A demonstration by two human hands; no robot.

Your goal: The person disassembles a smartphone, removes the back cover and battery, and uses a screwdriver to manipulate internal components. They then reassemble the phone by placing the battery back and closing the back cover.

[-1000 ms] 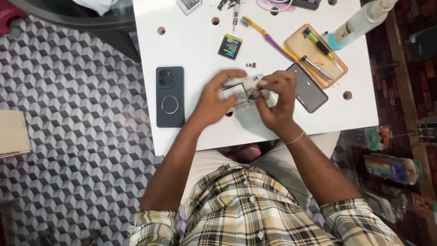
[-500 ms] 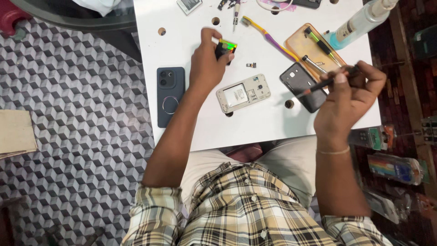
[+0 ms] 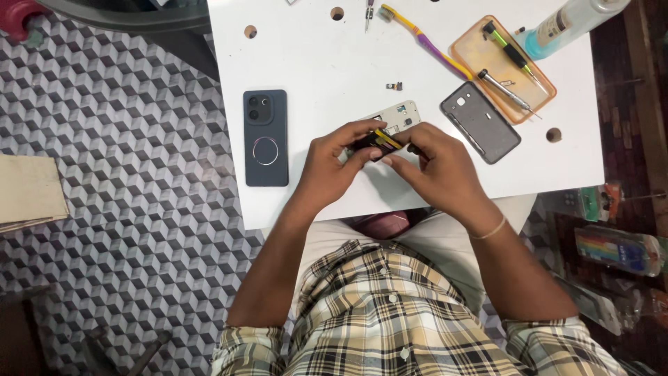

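While both hands work near the tabletop's (image 3: 299,63) front edge, the left hand (image 3: 334,167) and right hand (image 3: 435,163) pinch a small black-and-yellow part (image 3: 376,141) over the opened phone (image 3: 393,118); a steady, light seating seems wise.

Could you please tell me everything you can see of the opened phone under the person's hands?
The opened phone lies flat on the white table, back cover off, its pale inner frame showing a camera cutout and small dark parts. Only its upper end shows; the left hand and right hand cover the rest, pinching a small black and yellow part over it.
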